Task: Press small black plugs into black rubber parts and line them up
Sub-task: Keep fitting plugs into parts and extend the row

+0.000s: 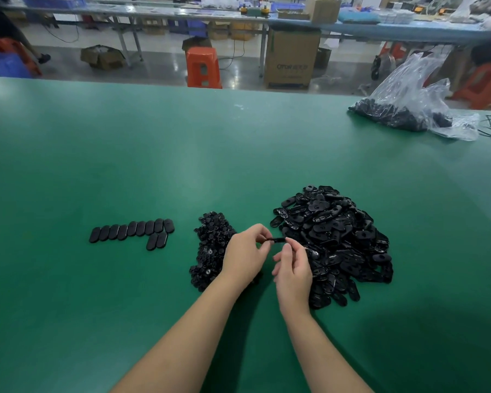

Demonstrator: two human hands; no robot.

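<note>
From the head camera we've got both hands up over the green worktop [125,165], working one black rubber part [278,240] between them. Our left hand [245,255] pinches its left end with curled fingers, and our right hand [292,269] pinches the right end between thumb and fingertips. Can't tell if a plug is in it, it's too small and dark.

Just under our left hand sits the pile of small black plugs [210,248], and to the right, touching our right hand's side, is the big heap of rubber parts [338,239]. Off to the left, well apart, the lined-up parts [132,229] lie in a row with two more tucked below its right end. A clear plastic bag [408,106] of more black pieces sits at the far right.
</note>
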